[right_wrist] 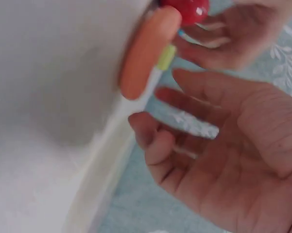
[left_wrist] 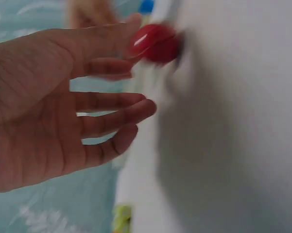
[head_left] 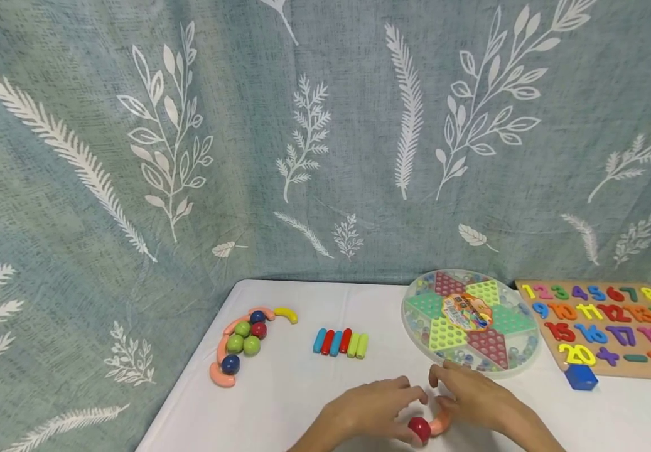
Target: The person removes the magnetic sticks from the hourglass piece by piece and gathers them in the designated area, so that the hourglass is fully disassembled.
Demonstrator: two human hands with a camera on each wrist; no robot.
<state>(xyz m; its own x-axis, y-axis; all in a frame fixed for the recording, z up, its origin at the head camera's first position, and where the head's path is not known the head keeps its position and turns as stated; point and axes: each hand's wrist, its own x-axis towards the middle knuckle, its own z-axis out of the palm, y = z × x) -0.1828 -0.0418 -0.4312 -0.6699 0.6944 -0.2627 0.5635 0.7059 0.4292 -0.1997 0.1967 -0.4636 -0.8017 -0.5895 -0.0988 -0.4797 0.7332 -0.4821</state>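
Note:
A glossy red ball [head_left: 419, 430] lies on the white table, touching the end of a curved orange sausage-shaped piece [head_left: 440, 423]. My left hand [head_left: 371, 407] is at the ball from the left, its thumb against or very near it and its other fingers apart. In the left wrist view, the red ball [left_wrist: 157, 43] is beside the thumb tip. Close to the orange piece [right_wrist: 149, 53] is my right hand [right_wrist: 223, 145], its fingers loosely bent with nothing between them. The right hand [head_left: 474, 397] partly hides the orange piece in the head view.
Behind the right hand lies a round star-patterned board [head_left: 503, 319]. A number board [head_left: 602, 326] and a blue cube [head_left: 581, 377] are farther right. Short colored sticks [head_left: 340, 343] lie mid-table. At left, green balls [head_left: 235, 343] sit beside orange curved pieces [head_left: 221, 375] and a yellow banana-shaped piece [head_left: 286, 314].

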